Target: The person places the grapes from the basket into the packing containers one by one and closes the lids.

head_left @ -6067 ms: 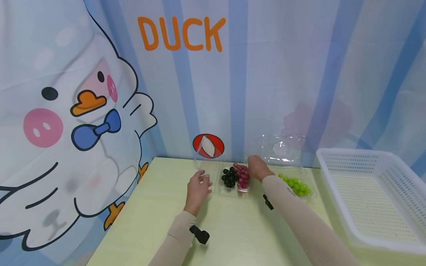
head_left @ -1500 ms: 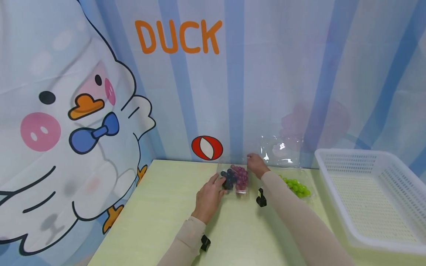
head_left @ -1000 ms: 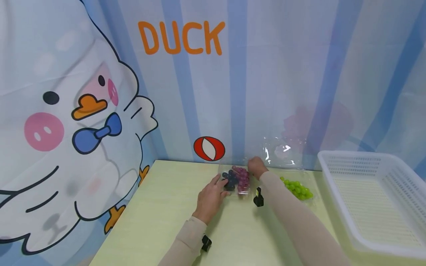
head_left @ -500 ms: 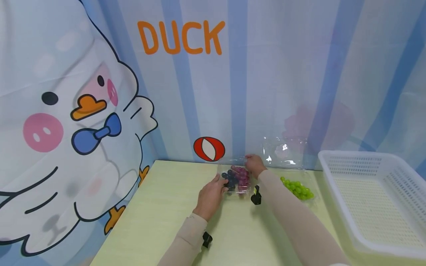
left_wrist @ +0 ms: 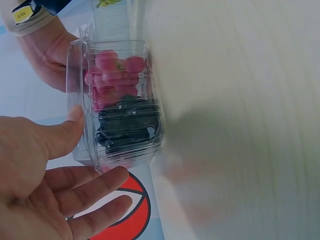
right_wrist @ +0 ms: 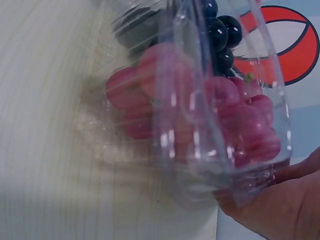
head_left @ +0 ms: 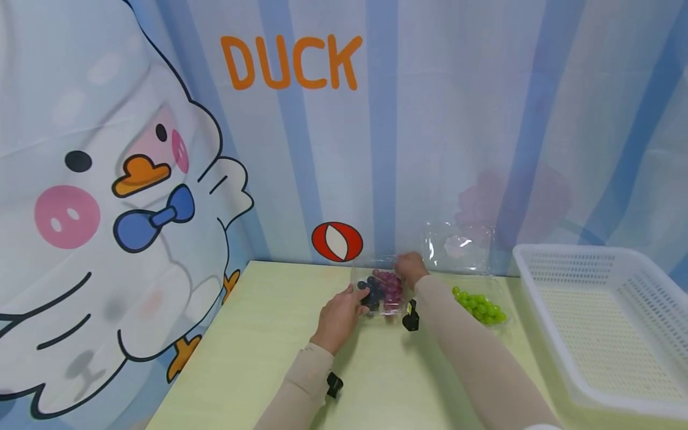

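- Two bare hands are seen around the centre of the head view; the nearer, the left hand point(head_left: 338, 316), is kept loose, its fingers almost straight and its thumb laid against one clear box point(left_wrist: 132, 154) at centre frame.
- The far right corner of the box is pinched by the right hand point(head_left: 411, 270), whose fingertips are partly hidden.
- Two bunches are enclosed under the lowered lid point(left_wrist: 75, 70): one of glossy black grapes point(left_wrist: 127, 125) at left, one of translucent pink grapes point(left_wrist: 111, 77) at right; whether it is latched cannot be told.
- One bunch of green grapes point(head_left: 479, 306) is held right of centre in a second container point(head_left: 481, 280), opened upward.
- One white basket point(head_left: 629, 401) is placed at lower right.
- One curtain point(head_left: 441, 119), duck-printed at left, is hung behind.
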The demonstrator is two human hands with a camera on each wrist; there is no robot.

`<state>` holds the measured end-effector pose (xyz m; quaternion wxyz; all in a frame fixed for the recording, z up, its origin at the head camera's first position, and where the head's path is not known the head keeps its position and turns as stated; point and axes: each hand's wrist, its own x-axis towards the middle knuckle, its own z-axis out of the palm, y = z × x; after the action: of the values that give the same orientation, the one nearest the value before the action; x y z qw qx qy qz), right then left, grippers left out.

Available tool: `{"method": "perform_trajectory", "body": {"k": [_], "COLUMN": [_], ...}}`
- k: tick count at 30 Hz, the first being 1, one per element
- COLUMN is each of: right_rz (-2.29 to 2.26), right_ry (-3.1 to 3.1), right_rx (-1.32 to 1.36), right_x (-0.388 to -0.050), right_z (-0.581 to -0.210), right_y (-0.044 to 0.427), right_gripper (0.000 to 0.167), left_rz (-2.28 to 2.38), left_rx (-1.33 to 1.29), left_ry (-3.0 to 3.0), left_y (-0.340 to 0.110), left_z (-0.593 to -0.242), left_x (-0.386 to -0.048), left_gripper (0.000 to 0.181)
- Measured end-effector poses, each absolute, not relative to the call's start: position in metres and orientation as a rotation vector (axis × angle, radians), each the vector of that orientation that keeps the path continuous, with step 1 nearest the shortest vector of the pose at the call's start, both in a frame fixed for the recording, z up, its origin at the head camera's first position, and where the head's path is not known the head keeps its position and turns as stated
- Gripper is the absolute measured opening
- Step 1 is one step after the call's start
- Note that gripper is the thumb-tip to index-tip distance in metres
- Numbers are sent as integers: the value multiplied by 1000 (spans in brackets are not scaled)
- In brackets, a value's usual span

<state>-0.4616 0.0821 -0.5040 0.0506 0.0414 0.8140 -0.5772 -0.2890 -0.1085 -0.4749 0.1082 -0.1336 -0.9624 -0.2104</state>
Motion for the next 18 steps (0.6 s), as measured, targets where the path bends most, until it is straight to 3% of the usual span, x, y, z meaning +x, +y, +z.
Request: {"method": "perform_trajectory", "body": {"k": [1,3,6,9,16,18], "right_rz": [-1783,-1827,-1899,-1879,-1816,-1822], "right_ry": [2466,2454,2406,2409,2419,2411], "right_rx": [111,87,73,130,212,216], "right_x": [-454,-468,-503,-516,-420,-416], "right_z": [-499,-517,-558,-572,-466,-462], "right_y": [82,85,92,94,78,76], "right_gripper": [14,24,30,28,36,36], "left_rz": [-621,-626,-634,-632,-627,-625], "left_rx": [-392,-392,-398,-399,-402,-388], "left_ry": [-2836,-2840,-2844,-2850,-2847,-2862], "left_y": [-109,-108,-108,-107,-108,-108], "left_z": [-475,-475,-476,-476,-473,-473], "left_x": [-289,-288,-288,-287,-289,-289], "left_gripper": [49,50,49,49,49,50]}}
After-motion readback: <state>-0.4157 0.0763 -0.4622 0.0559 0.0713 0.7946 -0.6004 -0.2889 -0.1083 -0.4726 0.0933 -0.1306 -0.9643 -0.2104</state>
